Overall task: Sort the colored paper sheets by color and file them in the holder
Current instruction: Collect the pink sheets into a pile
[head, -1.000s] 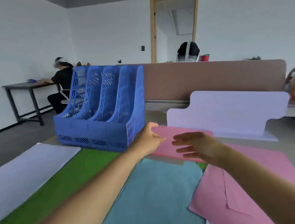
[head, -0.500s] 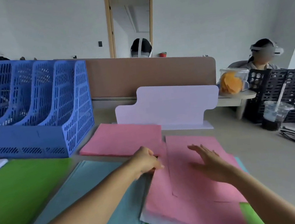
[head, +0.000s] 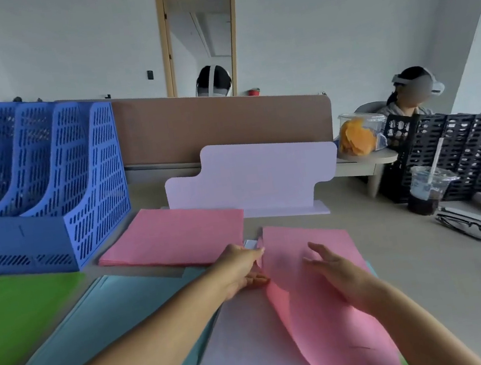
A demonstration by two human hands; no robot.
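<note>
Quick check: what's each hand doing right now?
Left hand: pinching the raised edge of the top pink sheet.
Right hand: open, fingers spread on that sheet.

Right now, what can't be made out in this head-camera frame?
Head view:
- left hand: fingertips behind the lifted pink sheet.
- blue holder: left end cut by the frame edge; slot contents behind its walls.
- Stack under the white sheet: colours covered, cut by the bottom edge.

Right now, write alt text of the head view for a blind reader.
A person's left hand pinches the raised left edge of a pink sheet on a white sheet, the open right hand spread over it. Beyond are a pink stack and a blue holder; at left, a green sheet and a light blue sheet.
</note>
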